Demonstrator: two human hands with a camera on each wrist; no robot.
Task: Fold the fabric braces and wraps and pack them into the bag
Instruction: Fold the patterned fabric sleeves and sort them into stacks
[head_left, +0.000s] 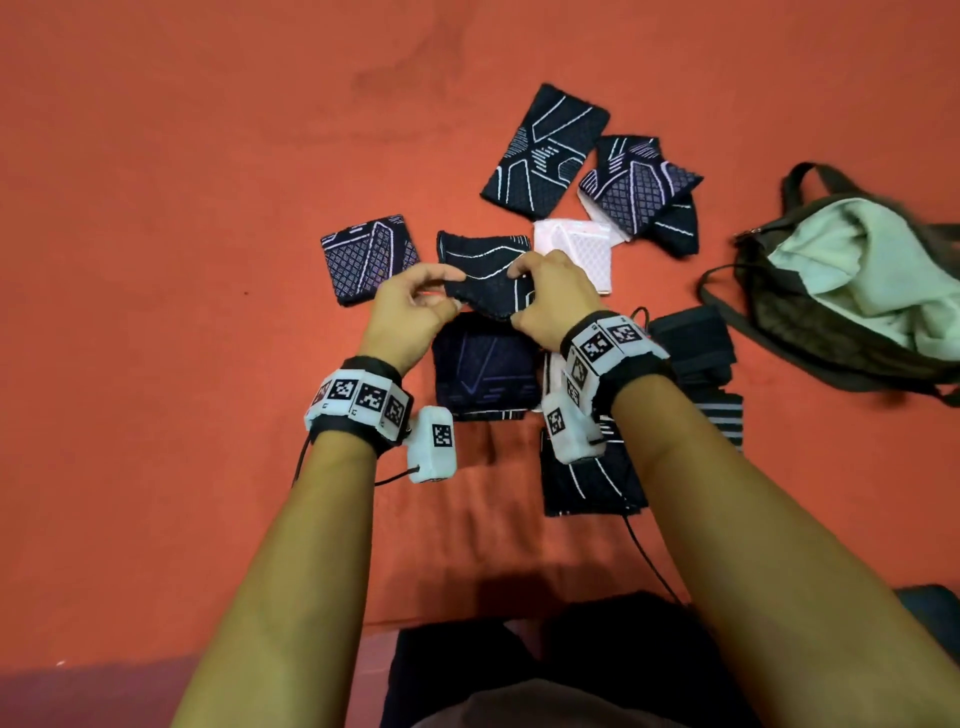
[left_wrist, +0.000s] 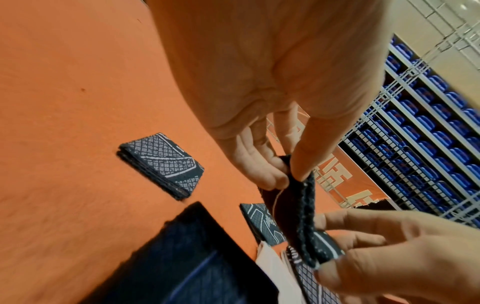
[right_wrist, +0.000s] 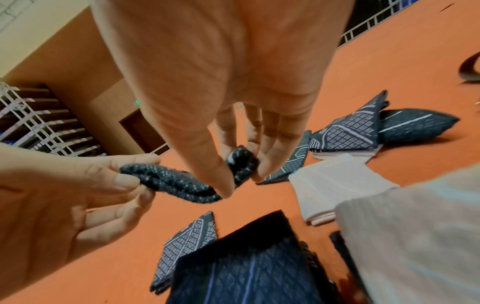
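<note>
I see 1 dark brace (head_left: 485, 280) held above the orange floor (head_left: 182, 208) | left hand (head_left: 410, 306) pinches its left end, right hand (head_left: 553, 296) its right | long axis runs hand to hand | bag (head_left: 841, 291) lies toward floor's right edge, right hand nearer.

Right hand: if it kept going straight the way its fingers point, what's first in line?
Beyond the dark brace it already pinches, probably the white mesh wrap on the floor, just past the right hand. Height above the floor is unclear, so it might pass over it.
</note>
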